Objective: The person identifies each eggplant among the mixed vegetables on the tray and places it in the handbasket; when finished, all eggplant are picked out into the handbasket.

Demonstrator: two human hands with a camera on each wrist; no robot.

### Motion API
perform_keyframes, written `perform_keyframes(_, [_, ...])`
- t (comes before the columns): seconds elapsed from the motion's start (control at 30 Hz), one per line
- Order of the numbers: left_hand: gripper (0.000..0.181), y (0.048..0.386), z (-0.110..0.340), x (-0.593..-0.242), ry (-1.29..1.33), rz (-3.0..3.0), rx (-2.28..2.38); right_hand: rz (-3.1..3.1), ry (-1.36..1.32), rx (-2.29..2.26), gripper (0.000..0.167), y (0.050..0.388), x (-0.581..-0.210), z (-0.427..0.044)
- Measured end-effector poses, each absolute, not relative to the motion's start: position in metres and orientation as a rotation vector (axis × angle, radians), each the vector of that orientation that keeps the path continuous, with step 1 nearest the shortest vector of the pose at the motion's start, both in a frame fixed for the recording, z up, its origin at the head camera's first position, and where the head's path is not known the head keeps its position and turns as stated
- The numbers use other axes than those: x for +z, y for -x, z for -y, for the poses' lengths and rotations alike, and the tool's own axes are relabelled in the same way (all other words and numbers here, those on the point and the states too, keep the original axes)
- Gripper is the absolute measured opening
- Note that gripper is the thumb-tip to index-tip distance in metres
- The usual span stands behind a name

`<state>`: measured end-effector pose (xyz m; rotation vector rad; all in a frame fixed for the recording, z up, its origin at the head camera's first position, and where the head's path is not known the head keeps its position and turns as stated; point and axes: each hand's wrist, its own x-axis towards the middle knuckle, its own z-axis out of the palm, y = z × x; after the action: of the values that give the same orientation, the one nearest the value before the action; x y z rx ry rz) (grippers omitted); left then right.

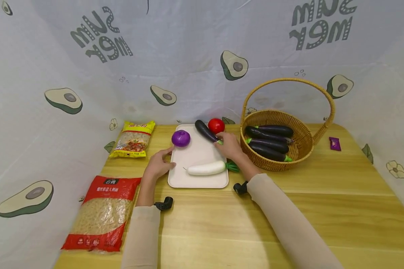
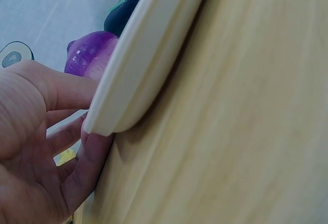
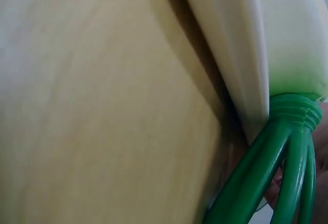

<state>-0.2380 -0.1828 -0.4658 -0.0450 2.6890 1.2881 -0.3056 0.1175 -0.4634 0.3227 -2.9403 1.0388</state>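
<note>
My left hand (image 1: 159, 163) is at the left edge of the white tray (image 1: 196, 151). In the left wrist view, the fingers of that hand pinch the tray's rim (image 2: 134, 75). At the tray's right side, my right hand (image 1: 230, 145) has its thumb and a finger about the green end of a dark eggplant (image 1: 205, 130), which lies slantwise on the tray. Beside the eggplant sits a red tomato (image 1: 216, 126). A purple onion (image 1: 180, 138) is near the left hand. Lower down lies a white radish (image 1: 206, 168), its green leaves (image 3: 292, 152) overhanging the rim and partly hiding the right hand.
A wicker basket (image 1: 304, 157) with a tall handle holds several eggplants on the right. Farther right lies a small purple packet (image 1: 334, 144). To the left are a yellow food bag (image 1: 132, 140) and a red pasta bag (image 1: 102, 213). A patterned cloth rises behind the wooden table (image 1: 205, 228).
</note>
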Motion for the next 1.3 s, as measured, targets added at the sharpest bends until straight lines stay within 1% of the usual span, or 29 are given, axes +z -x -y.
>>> perform_keyframes(0.27, [0.072, 0.240, 0.183, -0.467, 0.046, -2.677, 1.281, 2.944, -0.343, 1.034, 0.038, 0.302, -0.459, -0.117])
perform_keyframes(0.47, [0.072, 0.239, 0.184, -0.465, 0.054, -2.690, 1.279, 2.913, -0.349, 1.078, 0.038, 0.297, -0.454, -0.119])
perform_keyframes(0.87, [0.072, 0.239, 0.183, -0.467, 0.031, -2.680, 1.288, 2.885, -0.398, 1.099, 0.039, 0.264, -0.427, -0.126])
perform_keyframes(1.1, [0.072, 0.238, 0.183, -0.469, 0.050, -2.671, 1.316, 2.853, -0.434, 1.084, 0.041, 0.241, -0.405, -0.147])
perform_keyframes(1.3, [0.073, 0.238, 0.184, -0.469, 0.043, -2.675, 1.334, 2.829, -0.456, 1.044, 0.042, 0.228, -0.392, -0.182])
